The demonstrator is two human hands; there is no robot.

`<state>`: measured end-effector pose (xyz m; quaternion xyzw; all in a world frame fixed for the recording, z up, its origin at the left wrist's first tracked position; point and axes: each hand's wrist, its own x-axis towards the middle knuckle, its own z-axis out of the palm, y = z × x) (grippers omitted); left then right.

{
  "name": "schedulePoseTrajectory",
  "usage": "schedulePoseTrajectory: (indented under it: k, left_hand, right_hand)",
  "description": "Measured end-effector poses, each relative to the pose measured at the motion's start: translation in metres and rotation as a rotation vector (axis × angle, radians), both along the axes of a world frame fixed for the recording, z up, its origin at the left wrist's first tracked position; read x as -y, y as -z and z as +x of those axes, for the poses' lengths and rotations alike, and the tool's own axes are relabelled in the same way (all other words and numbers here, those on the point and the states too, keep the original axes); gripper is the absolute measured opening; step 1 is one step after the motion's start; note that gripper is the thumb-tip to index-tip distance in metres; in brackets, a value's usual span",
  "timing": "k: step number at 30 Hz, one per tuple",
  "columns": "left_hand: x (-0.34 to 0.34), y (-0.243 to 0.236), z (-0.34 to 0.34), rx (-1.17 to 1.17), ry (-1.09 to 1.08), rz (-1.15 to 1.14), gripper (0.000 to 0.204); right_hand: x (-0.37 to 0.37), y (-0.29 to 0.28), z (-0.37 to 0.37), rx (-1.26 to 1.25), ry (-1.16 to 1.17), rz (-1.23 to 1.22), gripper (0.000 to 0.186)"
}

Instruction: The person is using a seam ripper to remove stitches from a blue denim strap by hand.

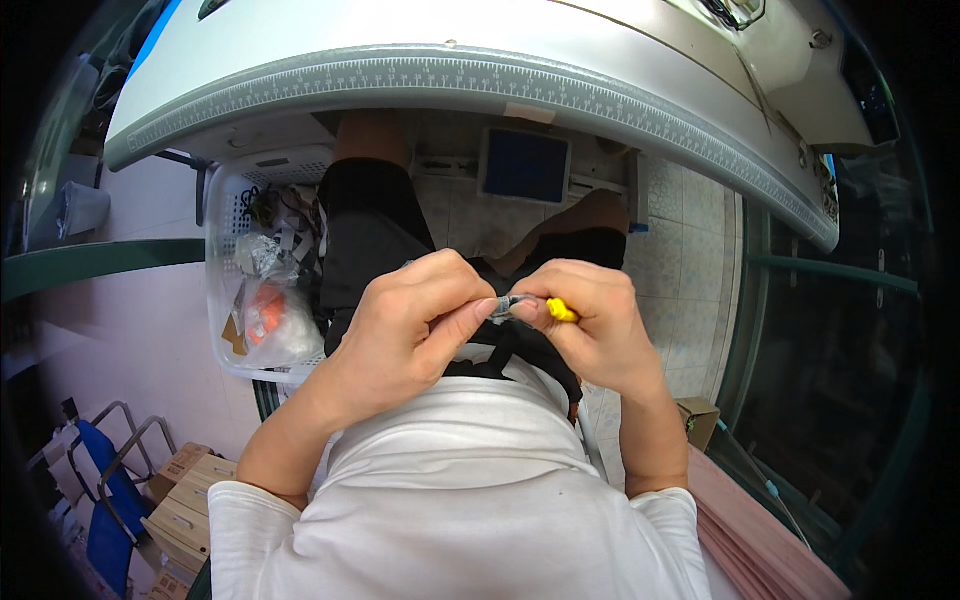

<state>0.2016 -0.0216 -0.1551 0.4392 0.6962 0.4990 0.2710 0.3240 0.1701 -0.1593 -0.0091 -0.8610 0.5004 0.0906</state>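
My left hand (pixel 415 325) and my right hand (pixel 590 320) meet in front of my chest, above my lap. Between their fingertips sits a small grey part (pixel 512 303), pinched by the left thumb and forefinger. A small yellow piece (pixel 561 311), possibly a tool handle, is gripped in the right fingers, and its tip touches the grey part. Most of both items is hidden by my fingers. I am seated in a white shirt and dark shorts, below the edge of a white table (pixel 300 60).
A ruler strip (pixel 480 75) runs along the table's front edge. A white plastic basket (pixel 225 290) with bags and cables stands on the left by my leg. Cardboard boxes (pixel 185 500) and a blue folding frame (pixel 105 500) lie lower left. A blue pedal pad (pixel 525 165) rests on the tiled floor.
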Motion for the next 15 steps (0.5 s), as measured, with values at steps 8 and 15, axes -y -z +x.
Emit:
schedulePoseTrajectory:
  k: [8, 15]
  left_hand:
    - [-0.001, 0.005, 0.007, 0.974, 0.023, 0.041, 0.022]
    - [-0.009, -0.001, 0.011, 1.156, -0.118, 0.122, 0.023]
  right_hand:
    - [-0.006, -0.004, -0.016, 0.017, 0.088, -0.212, 0.004]
    - [0.002, 0.005, -0.033, -0.264, 0.303, 0.041, 0.013]
